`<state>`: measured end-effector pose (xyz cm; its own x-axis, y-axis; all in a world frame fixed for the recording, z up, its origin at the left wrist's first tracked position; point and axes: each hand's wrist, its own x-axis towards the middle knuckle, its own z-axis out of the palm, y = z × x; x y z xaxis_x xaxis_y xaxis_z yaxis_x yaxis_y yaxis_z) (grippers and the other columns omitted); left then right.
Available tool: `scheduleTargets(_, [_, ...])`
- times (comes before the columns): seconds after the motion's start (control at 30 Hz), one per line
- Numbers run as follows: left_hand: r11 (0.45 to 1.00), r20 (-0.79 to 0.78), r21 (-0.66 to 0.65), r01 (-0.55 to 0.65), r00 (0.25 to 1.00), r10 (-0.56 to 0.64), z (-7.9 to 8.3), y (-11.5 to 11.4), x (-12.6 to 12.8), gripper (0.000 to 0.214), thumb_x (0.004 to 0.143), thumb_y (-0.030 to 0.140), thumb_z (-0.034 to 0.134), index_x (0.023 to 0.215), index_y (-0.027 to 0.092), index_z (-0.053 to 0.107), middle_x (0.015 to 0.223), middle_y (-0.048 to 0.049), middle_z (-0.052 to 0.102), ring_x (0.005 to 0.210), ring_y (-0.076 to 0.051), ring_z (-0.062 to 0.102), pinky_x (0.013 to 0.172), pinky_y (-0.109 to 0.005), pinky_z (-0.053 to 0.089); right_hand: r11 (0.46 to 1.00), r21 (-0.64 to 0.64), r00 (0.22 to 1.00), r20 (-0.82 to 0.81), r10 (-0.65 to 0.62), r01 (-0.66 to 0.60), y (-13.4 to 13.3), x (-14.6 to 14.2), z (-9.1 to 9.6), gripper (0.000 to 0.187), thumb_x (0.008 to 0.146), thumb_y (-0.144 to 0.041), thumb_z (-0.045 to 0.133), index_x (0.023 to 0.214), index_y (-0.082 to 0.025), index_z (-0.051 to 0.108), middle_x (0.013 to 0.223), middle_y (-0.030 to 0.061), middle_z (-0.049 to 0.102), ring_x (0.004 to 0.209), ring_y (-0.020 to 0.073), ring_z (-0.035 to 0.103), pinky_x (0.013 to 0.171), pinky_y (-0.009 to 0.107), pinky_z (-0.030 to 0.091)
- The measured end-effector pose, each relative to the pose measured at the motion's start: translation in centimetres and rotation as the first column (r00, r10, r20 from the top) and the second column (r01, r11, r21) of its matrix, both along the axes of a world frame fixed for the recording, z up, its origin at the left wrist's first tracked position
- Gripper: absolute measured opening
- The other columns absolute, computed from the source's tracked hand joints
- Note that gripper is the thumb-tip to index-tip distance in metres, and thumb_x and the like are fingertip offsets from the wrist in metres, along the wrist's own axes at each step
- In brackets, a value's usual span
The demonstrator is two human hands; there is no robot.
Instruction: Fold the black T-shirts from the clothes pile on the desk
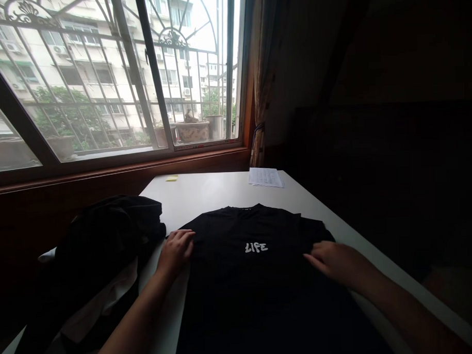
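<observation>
My left hand (176, 250) lies flat, palm down, on the left edge of the black T-shirt (255, 295), with the fingers together and pointing up and to the right. My bare left forearm (136, 314) comes in from below, left of the shirt. My right hand (334, 261) rests palm down on the shirt's right side, below the sleeve. Its fingers are stretched out toward the shirt's middle. My right forearm (399, 305) lies over the shirt's lower right part.
</observation>
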<state>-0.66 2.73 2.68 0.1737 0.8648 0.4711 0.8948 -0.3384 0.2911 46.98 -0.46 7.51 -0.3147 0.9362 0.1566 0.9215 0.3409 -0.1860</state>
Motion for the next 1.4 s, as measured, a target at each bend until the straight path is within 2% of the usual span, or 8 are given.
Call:
scheduleTargets(0.13, [0.975, 0.020, -0.011, -0.223, 0.975, 0.223, -1.7, 1.3, -3.1, 0.033, 0.091, 0.019, 0.050, 0.119, 0.019, 0.068, 0.119, -0.0101, 0.068, 0.113, -0.031, 0.057, 0.102, -0.047, 0.049, 0.996, 0.079, 0.999, 0.037, 0.039, -0.042, 2.8, -7.0, 2.5, 0.037, 0.094, -0.047, 0.054, 0.068, -0.027, 0.072, 0.077, 0.0056, 0.072, 0.070, 0.0206, 0.066, 0.060, 0.031, 0.043])
scheduleTargets(0.27, [0.958, 0.011, 0.022, -0.286, 0.958, 0.286, -2.7, 1.6, -3.5, 0.041, 0.089, 0.019, 0.051, 0.129, 0.019, 0.062, 0.127, -0.0115, 0.062, 0.118, -0.032, 0.054, 0.107, -0.047, 0.045, 0.990, -0.003, 0.989, 0.040, 0.144, -0.144, 5.3, -14.1, 3.3, 0.046, 0.098, -0.052, 0.049, 0.070, -0.024, 0.072, 0.084, 0.0052, 0.073, 0.072, 0.0183, 0.065, 0.062, 0.028, 0.041])
scheduleTargets(0.53, [0.974, 0.251, 0.075, -0.216, 0.949, 0.191, -3.7, 2.4, -3.7, 0.048, 0.083, 0.013, 0.055, 0.131, 0.021, 0.058, 0.132, -0.0121, 0.052, 0.124, -0.030, 0.055, 0.110, -0.049, 0.046, 0.954, -0.087, 0.940, -0.219, 0.263, -0.288, 9.0, -23.0, -1.0, 0.032, 0.097, -0.039, 0.054, 0.082, -0.021, 0.075, 0.091, 0.0046, 0.073, 0.082, 0.0179, 0.067, 0.070, 0.025, 0.042])
scheduleTargets(0.8, [0.972, 0.493, 0.204, -0.118, 0.870, 0.002, -0.2, 1.5, -1.8, 0.038, 0.090, 0.018, 0.058, 0.127, 0.025, 0.060, 0.130, -0.0100, 0.052, 0.120, -0.027, 0.057, 0.088, -0.042, 0.061, 0.956, 0.005, 0.778, -0.579, 0.243, -0.294, 8.9, -24.1, -5.1, 0.026, 0.097, -0.033, 0.054, 0.088, -0.022, 0.075, 0.094, 0.0057, 0.075, 0.095, 0.0225, 0.064, 0.089, 0.032, 0.045])
scheduleTargets(1.0, [0.954, 0.256, 0.228, 0.194, 0.933, -0.251, 3.1, -1.0, 3.0, 0.048, 0.098, 0.010, 0.047, 0.140, 0.033, 0.050, 0.142, -0.0071, 0.050, 0.126, -0.022, 0.058, 0.102, -0.040, 0.057, 0.927, -0.106, 0.557, -0.821, 0.122, -0.360, 8.6, -23.6, -5.0, 0.048, 0.102, -0.050, 0.041, 0.142, -0.026, 0.052, 0.094, 0.0029, 0.075, 0.093, 0.0232, 0.069, 0.090, 0.036, 0.048])
scheduleTargets(1.13, [0.807, -0.063, 0.074, 0.586, 0.811, -0.582, 4.0, -3.2, 5.9, 0.056, 0.102, 0.011, 0.044, 0.153, 0.032, 0.033, 0.155, -0.0078, 0.043, 0.138, -0.024, 0.048, 0.110, -0.040, 0.051, 0.944, -0.182, 0.487, -0.873, -0.028, -0.274, 9.1, -23.1, -5.0, 0.061, 0.100, -0.058, 0.038, 0.151, -0.026, 0.039, 0.098, 0.0047, 0.071, 0.097, 0.0252, 0.067, 0.091, 0.040, 0.048])
scheduleTargets(1.23, [0.711, -0.162, 0.050, 0.701, 0.709, -0.687, 4.2, -4.0, 6.3, 0.059, 0.099, 0.010, 0.047, 0.154, 0.025, 0.033, 0.151, -0.0098, 0.048, 0.138, -0.025, 0.047, 0.113, -0.042, 0.047, 0.949, -0.227, 0.496, -0.863, -0.092, -0.220, 9.5, -23.0, -5.1, 0.070, 0.089, -0.055, 0.059, 0.149, -0.025, 0.040, 0.090, 0.0020, 0.065, 0.090, 0.0241, 0.065, 0.088, 0.039, 0.049])
scheduleTargets(1.4, [0.853, -0.041, 0.018, 0.522, 0.852, -0.521, 3.9, -3.2, 2.8, 0.062, 0.088, 0.008, 0.053, 0.146, 0.025, 0.042, 0.141, -0.0110, 0.052, 0.130, -0.029, 0.048, 0.109, -0.050, 0.046, 0.951, -0.238, 0.444, -0.887, -0.130, -0.197, 10.3, -23.1, -5.8, 0.064, 0.075, -0.038, 0.071, 0.135, -0.024, 0.051, 0.083, -0.0019, 0.058, 0.081, 0.0196, 0.059, 0.081, 0.035, 0.049])
